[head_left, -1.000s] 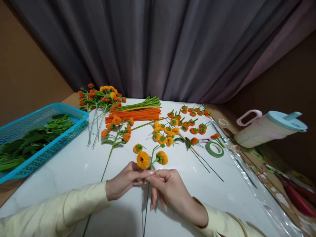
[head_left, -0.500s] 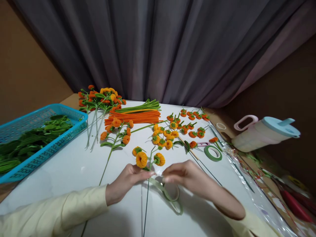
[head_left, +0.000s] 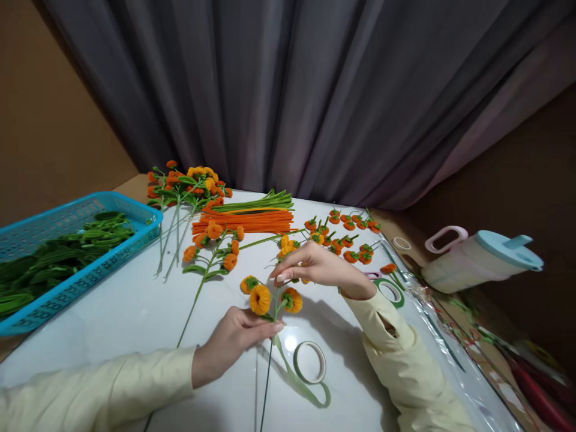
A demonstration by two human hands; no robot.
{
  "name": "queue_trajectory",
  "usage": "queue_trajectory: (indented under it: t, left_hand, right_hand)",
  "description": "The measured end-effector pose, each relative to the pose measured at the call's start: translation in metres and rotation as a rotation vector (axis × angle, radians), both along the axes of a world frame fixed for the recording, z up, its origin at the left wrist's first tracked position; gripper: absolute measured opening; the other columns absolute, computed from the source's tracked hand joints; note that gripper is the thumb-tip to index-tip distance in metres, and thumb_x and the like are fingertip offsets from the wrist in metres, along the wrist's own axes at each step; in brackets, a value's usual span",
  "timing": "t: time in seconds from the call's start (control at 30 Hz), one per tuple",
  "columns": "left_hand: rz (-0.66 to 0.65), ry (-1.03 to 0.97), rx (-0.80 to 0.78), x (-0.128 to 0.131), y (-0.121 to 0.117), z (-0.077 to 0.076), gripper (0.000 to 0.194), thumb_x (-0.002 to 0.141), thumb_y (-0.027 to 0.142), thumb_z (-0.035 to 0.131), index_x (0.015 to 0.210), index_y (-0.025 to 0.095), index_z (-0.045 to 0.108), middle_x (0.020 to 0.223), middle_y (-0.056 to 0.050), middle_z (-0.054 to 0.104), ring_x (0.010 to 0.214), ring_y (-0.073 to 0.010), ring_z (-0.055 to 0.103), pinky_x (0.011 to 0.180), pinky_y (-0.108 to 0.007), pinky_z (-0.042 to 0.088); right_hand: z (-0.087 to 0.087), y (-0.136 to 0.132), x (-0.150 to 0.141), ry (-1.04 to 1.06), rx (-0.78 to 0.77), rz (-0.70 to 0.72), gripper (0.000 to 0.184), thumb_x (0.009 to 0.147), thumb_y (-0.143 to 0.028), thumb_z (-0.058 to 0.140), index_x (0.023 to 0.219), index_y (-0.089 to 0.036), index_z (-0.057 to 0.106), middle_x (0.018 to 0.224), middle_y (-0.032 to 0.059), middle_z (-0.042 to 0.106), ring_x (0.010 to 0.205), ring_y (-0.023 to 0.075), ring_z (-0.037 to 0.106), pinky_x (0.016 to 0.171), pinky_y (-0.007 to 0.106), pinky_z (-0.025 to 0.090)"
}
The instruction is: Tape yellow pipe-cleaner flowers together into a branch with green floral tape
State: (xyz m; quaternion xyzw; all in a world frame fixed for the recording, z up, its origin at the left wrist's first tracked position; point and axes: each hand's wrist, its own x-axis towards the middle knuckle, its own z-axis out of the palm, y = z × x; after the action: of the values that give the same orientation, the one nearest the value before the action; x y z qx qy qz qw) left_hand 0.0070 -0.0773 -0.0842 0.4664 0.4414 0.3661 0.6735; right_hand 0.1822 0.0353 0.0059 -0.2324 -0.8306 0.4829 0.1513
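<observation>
My left hand (head_left: 238, 336) pinches the green stem of a flower spray with puffy yellow pipe-cleaner heads (head_left: 260, 300) near the front middle of the table. The thin dark wire of the stem runs down below the fingers. Above the heads, my right hand (head_left: 315, 264) has thumb and fingers closed on the upper tip of the same stem. From the stem at my left fingertips, a pale green strip of floral tape (head_left: 290, 373) trails to its roll (head_left: 296, 363), which lies on the table below both hands. My right hand hides some loose yellow heads behind it.
On the left sits a blue basket (head_left: 103, 258) of green leaves. A finished orange spray (head_left: 214, 230), orange pipe cleaners (head_left: 247, 222) and loose orange heads (head_left: 351, 256) lie beyond. At right are another tape roll (head_left: 380, 287), plastic wrap and a lidded cup (head_left: 472, 261).
My right hand has moved up and left from beside the tape roll to the stem's upper tip. The roll now lies free of it. My left hand keeps its hold.
</observation>
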Motion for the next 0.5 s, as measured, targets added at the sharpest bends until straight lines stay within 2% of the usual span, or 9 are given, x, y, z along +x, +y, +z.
queue_trajectory:
  t: [0.17, 0.27, 0.37, 0.5]
  left_hand:
    - [0.012, 0.100, 0.092, 0.001, 0.001, 0.001, 0.033, 0.076, 0.037, 0.065, 0.052, 0.013, 0.068, 0.057, -0.001, 0.057, 0.062, -0.0135, 0.043, 0.063, -0.026, 0.035]
    - [0.037, 0.179, 0.162, 0.003, 0.001, 0.001, 0.030, 0.077, 0.037, 0.064, 0.058, 0.015, 0.072, 0.068, -0.003, 0.064, 0.071, -0.0165, 0.051, 0.068, -0.026, 0.038]
    - [0.054, 0.226, 0.200, 0.004, 0.000, -0.001, 0.027, 0.077, 0.037, 0.064, 0.064, 0.016, 0.075, 0.075, -0.004, 0.066, 0.074, -0.0178, 0.054, 0.069, -0.025, 0.040]
    - [0.068, 0.263, 0.222, 0.005, 0.000, -0.004, 0.024, 0.077, 0.036, 0.064, 0.069, 0.019, 0.078, 0.067, -0.003, 0.068, 0.065, -0.0163, 0.053, 0.065, -0.026, 0.041]
  right_hand:
    - [-0.012, 0.001, -0.009, -0.016, -0.016, -0.040, 0.025, 0.084, -0.032, 0.061, 0.087, -0.010, 0.073, 0.072, 0.0056, 0.071, 0.064, 0.0135, 0.062, 0.059, 0.020, 0.048]
    - [-0.016, -0.001, -0.014, -0.023, -0.023, -0.081, 0.032, 0.084, -0.039, 0.060, 0.082, -0.009, 0.072, 0.064, 0.0042, 0.066, 0.059, 0.0131, 0.059, 0.057, 0.021, 0.047]
    - [-0.012, -0.005, -0.017, -0.065, -0.022, -0.093, 0.032, 0.087, -0.038, 0.056, 0.082, -0.010, 0.070, 0.061, 0.0029, 0.064, 0.056, 0.0122, 0.057, 0.055, 0.020, 0.045]
    - [-0.004, -0.006, -0.013, -0.186, 0.023, -0.050, 0.024, 0.092, -0.029, 0.049, 0.098, -0.012, 0.065, 0.072, 0.0040, 0.067, 0.064, 0.0128, 0.060, 0.060, 0.020, 0.046]
